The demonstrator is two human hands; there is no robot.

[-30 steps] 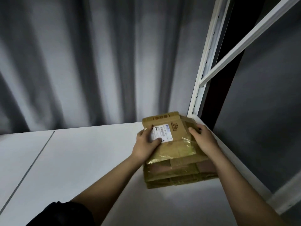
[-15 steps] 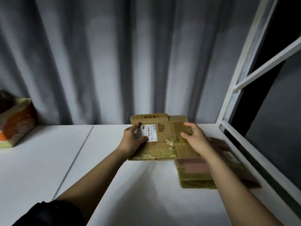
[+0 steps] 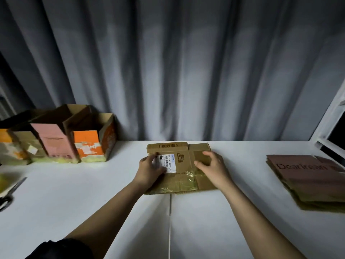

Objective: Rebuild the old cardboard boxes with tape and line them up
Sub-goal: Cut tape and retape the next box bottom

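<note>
Holding a flattened cardboard box (image 3: 183, 161) over the white desk (image 3: 242, 212), left hand (image 3: 150, 170) and right hand (image 3: 212, 168) with fingers (image 3: 200, 164) curled on it.

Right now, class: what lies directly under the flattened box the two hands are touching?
The flattened box rests on the white table, left hand and right hand on top. A table seam runs beneath it. Anything else underneath is covered.

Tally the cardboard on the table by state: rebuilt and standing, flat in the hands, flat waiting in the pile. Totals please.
Standing rebuilt boxes: 4 visible, in a row at back left; the leftmost is cut off by the frame edge
Flat box under both hands: 1
Flat pile at right: 1 stack; the count within it cannot be told
Total: 5 boxes plus the stack
</note>
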